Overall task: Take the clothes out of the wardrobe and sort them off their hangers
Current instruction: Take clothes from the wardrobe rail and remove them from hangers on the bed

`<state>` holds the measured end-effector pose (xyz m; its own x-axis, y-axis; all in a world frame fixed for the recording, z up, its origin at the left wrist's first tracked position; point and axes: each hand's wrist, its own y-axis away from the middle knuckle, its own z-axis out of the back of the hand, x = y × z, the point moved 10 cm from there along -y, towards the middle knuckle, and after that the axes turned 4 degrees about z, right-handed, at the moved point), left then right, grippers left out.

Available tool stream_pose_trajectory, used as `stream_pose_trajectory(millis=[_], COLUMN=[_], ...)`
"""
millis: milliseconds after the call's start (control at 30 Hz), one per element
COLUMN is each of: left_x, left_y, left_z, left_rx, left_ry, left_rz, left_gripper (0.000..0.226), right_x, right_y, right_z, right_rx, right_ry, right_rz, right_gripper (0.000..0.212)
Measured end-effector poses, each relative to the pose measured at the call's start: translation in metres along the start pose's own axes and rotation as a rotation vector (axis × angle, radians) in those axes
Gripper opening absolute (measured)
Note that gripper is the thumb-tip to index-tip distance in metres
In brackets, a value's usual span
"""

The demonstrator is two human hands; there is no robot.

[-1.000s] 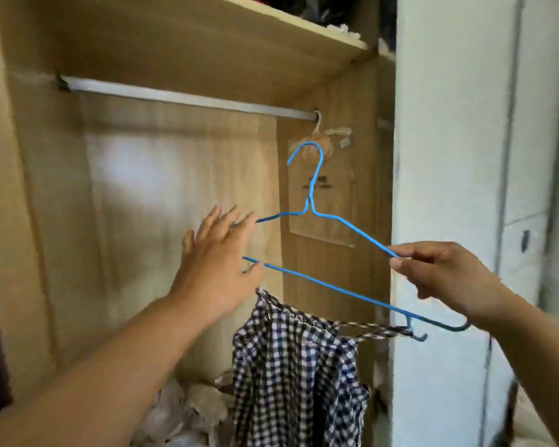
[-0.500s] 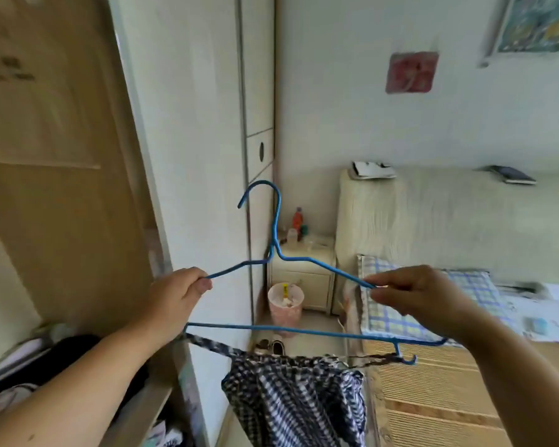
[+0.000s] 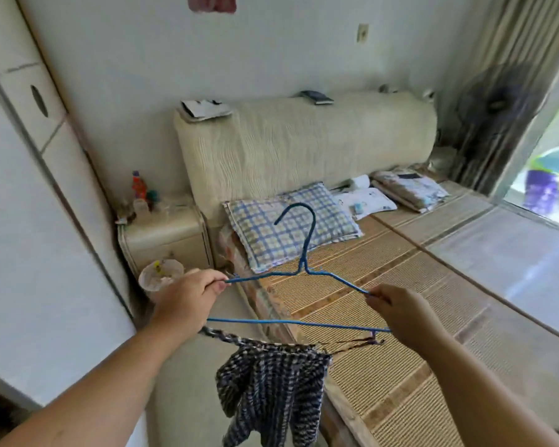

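Two hands hold one blue wire hanger (image 3: 304, 272) upright in front of the person, hook uppermost, above the near edge of a bed. Left hand (image 3: 188, 301): fingers closed around the hanger's left shoulder end. Right hand (image 3: 400, 314): fingers pinched on the right shoulder wire near its lower corner. Checked dark-and-white garment (image 3: 271, 391): suspended below the hanger's bottom bar by thin straps, one running to the left end by the left hand, the other to a small hook at the right end; the cloth hangs bunched, clear of the bed.

Bed mat (image 3: 384, 366): woven, straw-coloured, covering the mattress beneath and beyond the hanger. Blue-checked pillow (image 3: 291, 227): lying at the head end, against the cream padded headboard (image 3: 304, 146). Papers (image 3: 368, 198) lie beside the pillow, further right.

Bedside cabinet (image 3: 165, 237): cream, left of the bed, drawer shut; on top stand a red-labelled bottle (image 3: 138, 185) and several small items too blurred to identify. Pink bin (image 3: 160, 275): on the floor just in front of the cabinet, partly behind the left hand, holding light-coloured scraps that cannot be identified. White wardrobe door (image 3: 29, 221): fills the left edge.
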<state>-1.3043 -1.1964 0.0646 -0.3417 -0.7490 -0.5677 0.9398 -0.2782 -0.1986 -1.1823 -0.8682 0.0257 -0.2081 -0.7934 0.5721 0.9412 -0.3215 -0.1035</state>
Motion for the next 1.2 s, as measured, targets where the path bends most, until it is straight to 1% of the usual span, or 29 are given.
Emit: stream_pose_trajectory(millis=[133, 233, 400, 500, 667, 800, 833, 900, 967, 1067, 1200], left_x=[-0.024, -0.053, -0.126, -0.174, -0.234, -0.253, -0.255, -0.255, -0.253, -0.240, -0.228], left_y=[-0.035, -0.061, -0.097, -0.114, -0.138, -0.154, -0.158, -0.165, -0.171, -0.183, -0.188], left_z=[-0.066, -0.127, -0.245, -0.311, -0.411, -0.489, -0.511, -0.550, -0.597, -0.666, -0.755], left_rx=[0.105, 0.247, 0.537, 0.649, 0.809, 0.893, 0.910, 0.929, 0.945, 0.954, 0.996], left_ry=[-0.026, -0.014, 0.022, 0.055, -0.006, -0.123, -0.145, -0.178, -0.209, -0.249, -0.276], left_rz=[-0.083, -0.144, -0.266, -0.298, -0.382, -0.424, -0.432, -0.435, -0.444, -0.449, -0.457], left_gripper=[0.013, 0.013, 0.016, 0.017, 0.018, 0.018, 0.018, 0.017, 0.017, 0.018, 0.016], right_x=[-0.065, -0.119, -0.218, -0.272, -0.347, -0.401, -0.416, -0.443, -0.476, -0.528, -0.591], right_y=[0.012, 0.023, 0.037, 0.043, 0.045, 0.040, 0.037, 0.029, 0.024, 0.016, 0.008], right_z=[-0.001, 0.006, 0.045, 0.069, 0.074, 0.053, 0.044, 0.023, 0.002, -0.034, -0.077], right_rx=[-0.004, -0.038, -0.128, -0.163, -0.174, -0.165, -0.132, 0.003, 0.061, 0.055, 0.039], right_ry=[0.027, 0.023, 0.012, 0.004, 0.029, 0.092, 0.121, 0.218, 0.278, 0.261, 0.212], right_rz=[-0.167, -0.285, -0.485, -0.619, -0.784, -0.912, -0.939, -0.957, -0.987, -1.053, -1.176], right_gripper=[0.008, 0.008, 0.011, 0.007, 0.014, 0.019, 0.020, 0.020, 0.019, 0.018, 0.022])
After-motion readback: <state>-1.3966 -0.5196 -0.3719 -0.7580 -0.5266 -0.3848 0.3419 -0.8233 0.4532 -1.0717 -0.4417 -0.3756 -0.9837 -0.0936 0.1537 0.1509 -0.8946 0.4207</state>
